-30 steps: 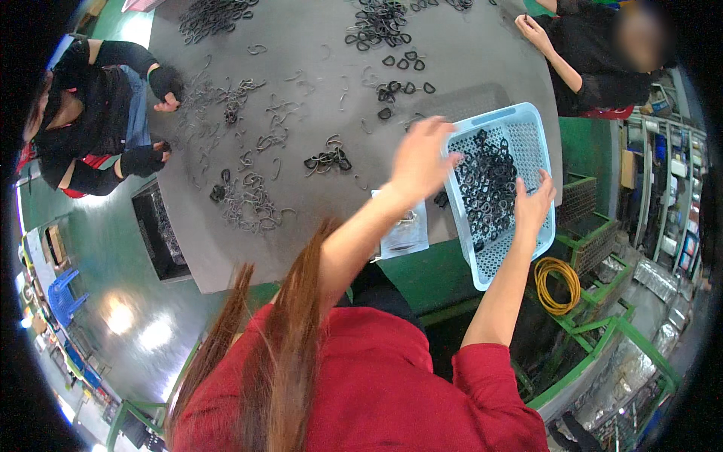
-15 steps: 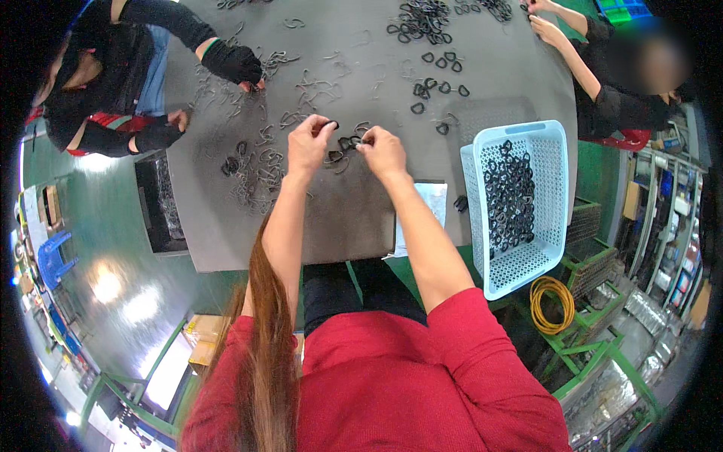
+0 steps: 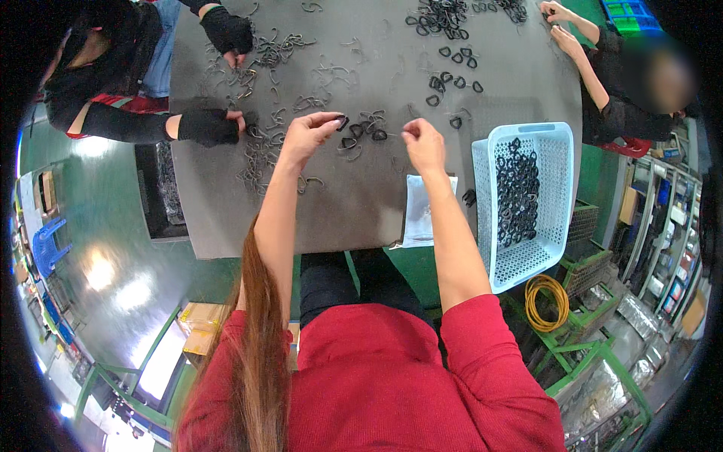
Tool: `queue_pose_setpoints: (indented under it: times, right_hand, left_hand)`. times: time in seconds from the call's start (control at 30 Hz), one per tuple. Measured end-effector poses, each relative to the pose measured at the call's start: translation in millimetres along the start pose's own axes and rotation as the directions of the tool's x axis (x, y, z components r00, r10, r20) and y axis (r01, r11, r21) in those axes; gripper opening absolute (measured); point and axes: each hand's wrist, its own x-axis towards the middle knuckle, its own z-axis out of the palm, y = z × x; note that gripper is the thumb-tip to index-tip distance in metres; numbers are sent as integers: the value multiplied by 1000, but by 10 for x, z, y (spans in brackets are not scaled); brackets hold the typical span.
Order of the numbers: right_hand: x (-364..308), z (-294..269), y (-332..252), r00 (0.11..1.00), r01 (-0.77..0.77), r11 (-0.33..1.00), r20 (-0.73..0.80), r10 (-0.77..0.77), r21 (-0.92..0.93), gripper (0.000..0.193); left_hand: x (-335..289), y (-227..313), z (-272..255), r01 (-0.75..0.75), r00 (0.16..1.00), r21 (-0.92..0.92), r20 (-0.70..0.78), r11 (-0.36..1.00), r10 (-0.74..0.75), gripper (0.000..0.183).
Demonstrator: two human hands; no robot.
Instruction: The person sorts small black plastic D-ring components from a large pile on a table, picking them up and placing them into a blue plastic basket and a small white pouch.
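My left hand (image 3: 305,139) pinches a small black ring (image 3: 343,122) between thumb and fingertips, just above the grey table. My right hand (image 3: 425,147) is apart from it to the right, thumb and fingers pressed together; whatever they may hold is too small to make out. Between the two hands lies a loose cluster of black rings (image 3: 379,135), with a few thin dark strips among them. Left of my left hand, more thin curled strips (image 3: 260,154) are scattered on the tabletop.
A light-blue perforated basket (image 3: 483,218) holding many black rings stands at right, beside a pale plastic bag (image 3: 419,215). Ring piles (image 3: 440,19) lie at the far side. A co-worker's gloved hands (image 3: 215,126) reach in from the left; another person's hands (image 3: 561,26) work at far right.
My right hand has drawn back to the right, away from the ring cluster. My left hand still pinches a ring. The left co-worker's nearer hand has reached in over the table.
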Motion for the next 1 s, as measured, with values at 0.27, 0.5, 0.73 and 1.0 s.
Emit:
queue_pose_setpoints:
  times: [0.27, 0.5, 0.73, 1.0]
  right_hand:
    - [-42, 261, -331, 992, -1, 970, 122, 32, -244, 25]
    - [-3, -153, -220, 923, -318, 931, 284, 260, 182, 24]
    - [68, -116, -179, 822, -527, 461, 566, 64, 714, 28]
    - [267, 407, -607, 930, 211, 898, 363, -63, -386, 29]
  left_hand:
    - [-80, 17, -165, 228, 974, -409, 106, 884, -202, 25]
    - [-115, -92, -235, 133, 991, 0, -29, 991, -133, 23]
    - [-140, -185, -145, 188, 981, -580, 145, 792, -127, 21]
    - [-39, -217, 295, -90, 956, 485, -201, 870, 212, 24]
